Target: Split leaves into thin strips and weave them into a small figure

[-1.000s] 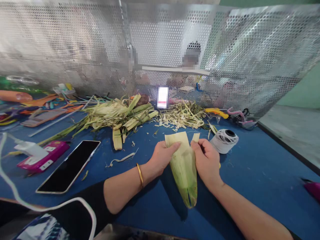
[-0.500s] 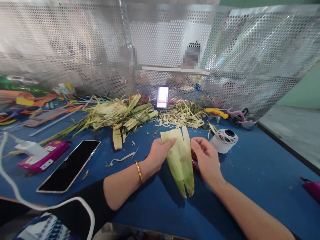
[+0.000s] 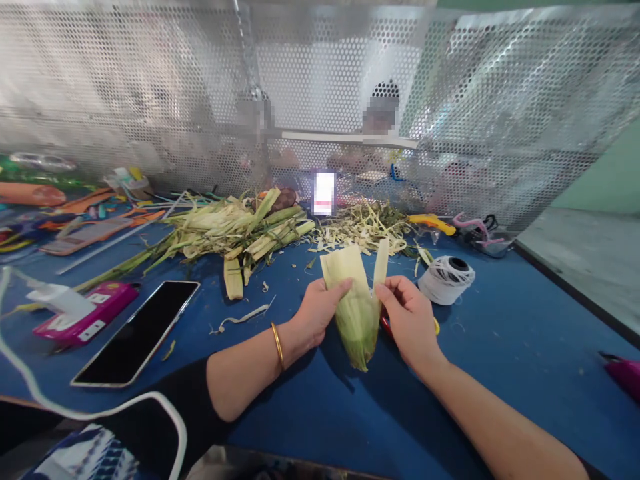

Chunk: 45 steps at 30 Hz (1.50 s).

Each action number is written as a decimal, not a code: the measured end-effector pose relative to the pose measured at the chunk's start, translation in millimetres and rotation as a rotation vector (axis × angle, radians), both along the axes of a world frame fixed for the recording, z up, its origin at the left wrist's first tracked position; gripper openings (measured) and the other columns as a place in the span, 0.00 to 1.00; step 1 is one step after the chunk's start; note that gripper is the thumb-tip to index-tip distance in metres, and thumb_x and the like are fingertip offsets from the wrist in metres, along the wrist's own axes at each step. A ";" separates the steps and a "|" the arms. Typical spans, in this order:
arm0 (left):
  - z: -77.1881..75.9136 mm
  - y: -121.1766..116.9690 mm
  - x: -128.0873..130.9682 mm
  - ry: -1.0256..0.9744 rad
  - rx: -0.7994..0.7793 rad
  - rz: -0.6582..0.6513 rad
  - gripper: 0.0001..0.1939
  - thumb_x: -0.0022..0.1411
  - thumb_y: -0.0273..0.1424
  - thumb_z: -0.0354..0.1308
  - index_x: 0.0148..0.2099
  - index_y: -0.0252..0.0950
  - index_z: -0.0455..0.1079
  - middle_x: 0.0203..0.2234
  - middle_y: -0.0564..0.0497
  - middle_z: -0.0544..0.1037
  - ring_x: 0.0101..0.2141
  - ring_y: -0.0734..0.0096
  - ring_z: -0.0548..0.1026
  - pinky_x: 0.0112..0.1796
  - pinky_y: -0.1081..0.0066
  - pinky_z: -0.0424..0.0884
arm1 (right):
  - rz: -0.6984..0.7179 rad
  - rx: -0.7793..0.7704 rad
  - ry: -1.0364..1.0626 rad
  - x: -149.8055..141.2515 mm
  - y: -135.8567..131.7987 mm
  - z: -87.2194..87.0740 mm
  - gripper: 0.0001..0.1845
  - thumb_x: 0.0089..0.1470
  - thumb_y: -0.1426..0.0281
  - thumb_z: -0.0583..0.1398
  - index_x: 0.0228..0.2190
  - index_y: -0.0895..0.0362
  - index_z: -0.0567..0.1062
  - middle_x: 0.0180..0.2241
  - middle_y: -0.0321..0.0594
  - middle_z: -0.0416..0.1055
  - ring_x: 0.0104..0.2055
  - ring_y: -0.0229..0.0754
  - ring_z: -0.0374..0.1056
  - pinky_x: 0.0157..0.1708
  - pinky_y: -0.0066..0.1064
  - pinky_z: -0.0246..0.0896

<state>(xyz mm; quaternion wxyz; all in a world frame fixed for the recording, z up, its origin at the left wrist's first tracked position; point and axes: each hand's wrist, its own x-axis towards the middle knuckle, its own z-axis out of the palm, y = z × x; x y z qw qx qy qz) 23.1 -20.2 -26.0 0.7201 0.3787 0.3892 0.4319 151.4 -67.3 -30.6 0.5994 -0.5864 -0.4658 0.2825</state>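
A pale green corn husk (image 3: 356, 320) is held up over the blue table, its cut wide end away from me and its narrow tip towards me. My left hand (image 3: 320, 310) is closed on its left side, thumb on top. Along the right side a strip of the husk (image 3: 381, 263) stands apart from the wider piece. My right hand (image 3: 407, 317) pinches that strip between thumb and fingers. Something with red and yellow parts (image 3: 436, 327) is partly hidden behind my right hand. A spool of white thread (image 3: 447, 280) stands just beyond that hand.
A pile of husks (image 3: 235, 230) and a heap of shredded strips (image 3: 365, 230) lie at the back, before a perforated metal screen (image 3: 330, 67). On the left are a smartphone (image 3: 137, 333), a purple power strip (image 3: 90, 317) and a white cable (image 3: 165, 403). Yellow-handled scissors (image 3: 433, 223) lie back right.
The split at the right of the husk has widened, and the strip now leans away from the wider piece. My right hand has shifted its grip lower on the strip. The husk's tip has risen.
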 end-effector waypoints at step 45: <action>14.2 10.8 -11.7 0.077 -0.001 0.075 0.08 0.50 0.31 0.64 0.32 0.31 0.74 0.23 0.48 0.78 0.22 0.70 0.74 0.28 0.72 0.71 | 0.265 -0.303 -0.016 32.4 13.2 7.0 0.13 0.44 0.58 0.62 0.21 0.55 0.69 0.12 0.29 0.64 0.16 0.34 0.59 0.19 0.27 0.54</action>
